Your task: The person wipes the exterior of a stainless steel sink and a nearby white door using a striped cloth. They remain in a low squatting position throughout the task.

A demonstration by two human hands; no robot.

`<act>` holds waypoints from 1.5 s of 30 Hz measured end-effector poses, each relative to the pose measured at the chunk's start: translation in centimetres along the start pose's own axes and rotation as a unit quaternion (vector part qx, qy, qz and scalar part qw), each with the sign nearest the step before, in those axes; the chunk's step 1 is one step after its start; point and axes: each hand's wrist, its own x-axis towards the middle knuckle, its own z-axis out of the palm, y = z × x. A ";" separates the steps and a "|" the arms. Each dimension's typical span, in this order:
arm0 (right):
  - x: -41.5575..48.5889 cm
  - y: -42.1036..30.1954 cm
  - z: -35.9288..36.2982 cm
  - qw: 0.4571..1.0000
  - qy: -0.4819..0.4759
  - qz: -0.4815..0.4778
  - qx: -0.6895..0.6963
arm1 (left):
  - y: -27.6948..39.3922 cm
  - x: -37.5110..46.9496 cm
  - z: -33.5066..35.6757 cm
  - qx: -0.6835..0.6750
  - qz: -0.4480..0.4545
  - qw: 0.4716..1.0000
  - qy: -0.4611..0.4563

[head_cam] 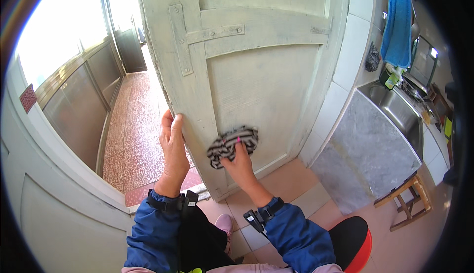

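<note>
A pale painted wooden door (259,80) with metal corner brackets (181,41) stands in front of me. My left hand (173,147) grips the door's free edge, the thumb on its near face and the fingers partly hidden around the edge. In my right hand (240,163) is a bunched black-and-grey striped cloth (233,143), pressed against the lower part of the door, over the left side of the bottom panel. The cloth looks slightly blurred.
Left of the door, a doorway opens onto a speckled tiled floor (129,124). To the right are a grey board (366,150), a steel sink (400,113), a hanging blue towel (396,24) and a wooden stool (407,202). A red-rimmed black round object (351,239) is low right.
</note>
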 end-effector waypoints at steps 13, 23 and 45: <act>5.1 -5.4 -4.5 0.987 0.125 -0.098 0.017 | -0.4 -0.3 0.5 -0.043 0.004 0.999 0.001; 14.4 -10.7 -12.6 0.986 0.089 -0.121 -0.069 | -2.0 -0.3 0.8 -0.089 0.007 0.996 -0.001; 11.3 1.8 -19.5 0.910 0.180 0.143 0.344 | -1.0 -0.9 1.5 0.028 0.070 0.996 0.042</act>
